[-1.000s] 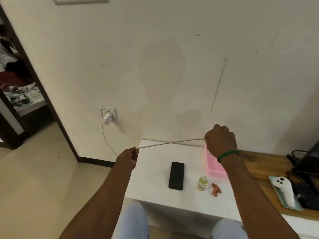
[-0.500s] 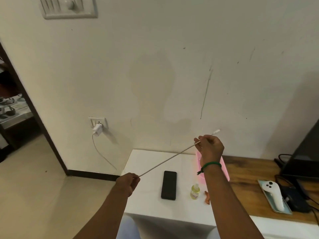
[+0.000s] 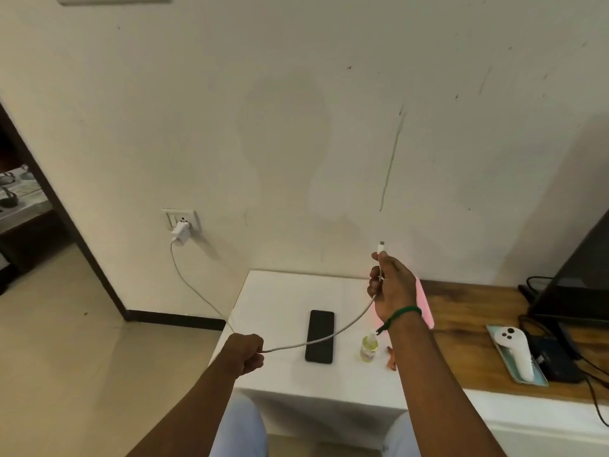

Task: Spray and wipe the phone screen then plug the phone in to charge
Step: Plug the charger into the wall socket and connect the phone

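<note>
A black phone (image 3: 319,336) lies flat, screen dark, on the white table (image 3: 290,291). A white charging cable (image 3: 346,324) runs from the white adapter (image 3: 180,233) in the wall socket to both my hands. My left hand (image 3: 245,352) is closed around the cable at the table's left edge. My right hand (image 3: 392,285) pinches the cable near its plug end, which points up above the fingers, over the table to the right of the phone. The cable sags between the hands and crosses over the phone. A small spray bottle (image 3: 368,346) of yellowish liquid stands right of the phone.
A pink tray (image 3: 425,305) sits behind my right wrist, and a small orange object (image 3: 391,357) lies by the bottle. On the wooden desk (image 3: 468,311) to the right are a white controller (image 3: 515,349) on a teal tray, black cables and a dark monitor (image 3: 580,275). A doorway opens at the left.
The cable was taut between my hands and now hangs slack. My right hand has slid along it toward the plug end, which now points upward. My left hand dropped slightly.
</note>
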